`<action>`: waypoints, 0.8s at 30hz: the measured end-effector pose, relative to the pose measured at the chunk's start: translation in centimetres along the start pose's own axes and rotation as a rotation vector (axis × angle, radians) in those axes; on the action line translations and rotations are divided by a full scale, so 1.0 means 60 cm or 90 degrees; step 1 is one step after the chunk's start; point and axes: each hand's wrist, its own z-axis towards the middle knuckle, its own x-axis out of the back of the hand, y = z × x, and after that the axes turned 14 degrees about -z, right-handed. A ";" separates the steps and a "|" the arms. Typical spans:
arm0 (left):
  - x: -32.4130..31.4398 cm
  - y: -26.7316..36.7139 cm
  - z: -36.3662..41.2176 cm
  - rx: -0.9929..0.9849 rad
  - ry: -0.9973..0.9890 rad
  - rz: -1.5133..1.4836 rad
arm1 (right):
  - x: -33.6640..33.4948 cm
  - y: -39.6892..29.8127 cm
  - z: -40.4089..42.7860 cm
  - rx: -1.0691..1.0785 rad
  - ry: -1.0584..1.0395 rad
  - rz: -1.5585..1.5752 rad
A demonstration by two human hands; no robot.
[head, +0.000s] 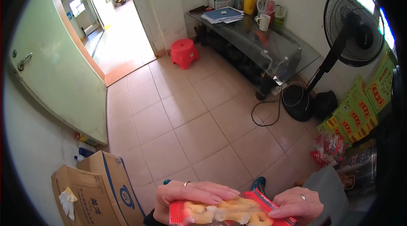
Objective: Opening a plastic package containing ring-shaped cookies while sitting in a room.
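Observation:
Low in the view, a red and clear plastic food packet (pixel 222 211) with golden-brown baked pieces inside lies across both hands. My left hand (pixel 197 192) rests on its left part, the fingers spread flat over the upper edge. At the packet's right end, my right hand (pixel 295 205) pinches the red crimped edge between thumb and fingers. Each hand wears a ring. The packet's bottom edge is cut off by the picture's rim.
Cardboard boxes (pixel 82 194) with a glove (pixel 67 202) stand at lower left, below an open door (pixel 60 63). A red plastic stool (pixel 184 53) is near the doorway. A glass table (pixel 248 38), a pedestal fan (pixel 353 28), its looped cable (pixel 252 119) and green packages (pixel 356 114) are to the right.

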 end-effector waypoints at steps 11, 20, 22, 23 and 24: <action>0.029 -0.005 -0.010 0.034 -0.028 0.067 | 0.001 -0.007 -0.002 -0.006 0.007 -0.026; 0.001 0.047 -0.021 0.105 -0.047 0.039 | -0.012 -0.043 -0.031 -0.019 0.052 -0.060; -0.003 0.062 -0.025 0.122 -0.059 0.031 | -0.015 -0.052 -0.042 0.001 0.066 -0.079; 0.002 0.062 -0.033 0.109 -0.081 0.038 | -0.016 -0.059 -0.047 0.013 0.079 -0.095; 0.006 0.062 -0.039 0.096 -0.104 0.044 | -0.017 -0.069 -0.050 0.021 0.082 -0.102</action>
